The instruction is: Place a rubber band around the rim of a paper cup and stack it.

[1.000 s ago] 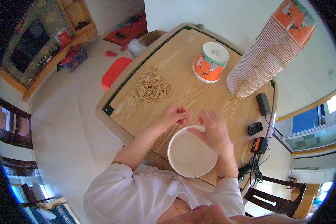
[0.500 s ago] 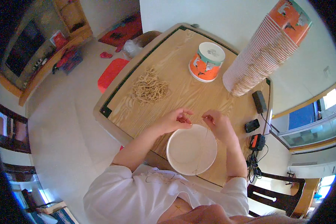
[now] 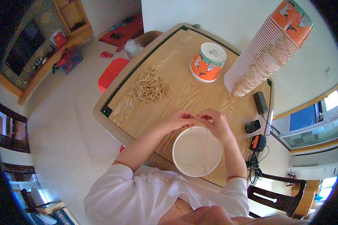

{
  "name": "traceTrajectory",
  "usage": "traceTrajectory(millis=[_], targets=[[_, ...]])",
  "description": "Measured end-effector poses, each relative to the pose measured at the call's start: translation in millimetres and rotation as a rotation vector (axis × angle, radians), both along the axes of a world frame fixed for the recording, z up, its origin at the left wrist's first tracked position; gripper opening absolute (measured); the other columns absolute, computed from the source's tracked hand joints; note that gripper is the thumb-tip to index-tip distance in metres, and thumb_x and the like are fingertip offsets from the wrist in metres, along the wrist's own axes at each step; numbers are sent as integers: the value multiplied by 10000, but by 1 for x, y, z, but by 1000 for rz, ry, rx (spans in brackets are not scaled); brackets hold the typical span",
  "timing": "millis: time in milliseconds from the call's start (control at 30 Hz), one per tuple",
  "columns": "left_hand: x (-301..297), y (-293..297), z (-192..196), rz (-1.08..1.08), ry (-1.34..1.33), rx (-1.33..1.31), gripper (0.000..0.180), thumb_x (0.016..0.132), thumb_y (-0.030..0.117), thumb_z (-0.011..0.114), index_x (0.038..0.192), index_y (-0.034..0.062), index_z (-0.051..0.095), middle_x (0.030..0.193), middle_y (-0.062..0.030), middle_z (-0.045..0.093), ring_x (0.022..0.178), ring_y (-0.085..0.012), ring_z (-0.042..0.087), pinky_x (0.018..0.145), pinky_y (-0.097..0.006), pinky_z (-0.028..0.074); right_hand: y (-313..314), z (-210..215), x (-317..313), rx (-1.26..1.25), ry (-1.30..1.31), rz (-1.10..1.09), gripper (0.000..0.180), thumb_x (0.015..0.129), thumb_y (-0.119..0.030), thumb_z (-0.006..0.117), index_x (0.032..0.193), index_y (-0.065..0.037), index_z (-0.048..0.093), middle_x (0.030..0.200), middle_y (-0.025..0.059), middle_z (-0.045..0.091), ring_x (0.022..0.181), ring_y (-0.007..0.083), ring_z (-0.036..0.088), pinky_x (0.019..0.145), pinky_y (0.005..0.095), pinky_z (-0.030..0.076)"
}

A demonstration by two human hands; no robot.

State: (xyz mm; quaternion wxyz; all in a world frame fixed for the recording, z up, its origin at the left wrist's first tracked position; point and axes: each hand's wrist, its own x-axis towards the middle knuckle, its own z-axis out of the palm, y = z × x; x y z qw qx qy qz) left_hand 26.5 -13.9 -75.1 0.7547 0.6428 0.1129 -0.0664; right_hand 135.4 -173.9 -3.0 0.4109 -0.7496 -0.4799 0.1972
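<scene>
A white paper bucket (image 3: 189,152) stands mouth up in front of me, near the table's close edge. Over its far rim, my left hand (image 3: 181,119) and my right hand (image 3: 215,120) meet with their fingertips pinched together. Thin tan string (image 3: 206,146) runs from my right fingers down across the bucket's mouth to its near rim. Fingers of my left hand are closed around the string at the far rim, though the exact grip is too small to make out fully. Farther left lies a loose, tangled heap of the same string (image 3: 151,88).
An orange and green patterned bucket (image 3: 206,66) sits upside down at the table's far side. Beside it leans a tall nested stack of buckets (image 3: 261,56) with string along its side. Black adapters (image 3: 260,103) and cables line the right edge; a dark chair (image 3: 278,195) stands near right.
My hands have come together, the right one moving left until the fingertips touch or nearly touch. The white bucket has shifted slightly to the right.
</scene>
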Motion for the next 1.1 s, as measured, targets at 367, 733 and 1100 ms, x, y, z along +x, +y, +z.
traceTrajectory(millis=[367, 733, 1100], targets=[[-14, 5, -16, -61, -58, 38, 197, 846, 219, 642, 948, 52, 662, 844, -7, 649, 763, -100, 583, 689, -254, 474, -20, 19, 14, -315, -112, 73, 99, 802, -51, 629, 888, -2, 638, 832, 95, 625, 753, 190, 612, 666, 297, 484], [-33, -5, 24, -42, -83, 275, 308, 835, 318, 662, 1014, 68, 645, 863, -29, 628, 792, -123, 572, 724, -279, 472, -38, 20, 24, -335, -100, 102, 101, 795, -21, 622, 892, -9, 647, 830, 90, 637, 750, 180, 620, 674, 293, 487], [-54, -26, 52, -88, -188, 839, 343, 779, 200, 668, 1080, 49, 603, 930, -142, 591, 839, -297, 596, 741, -405, 482, -41, 16, 25, -409, -167, 101, 104, 792, -49, 635, 892, -25, 653, 814, 93, 644, 707, 190, 619, 646, 296, 486]])
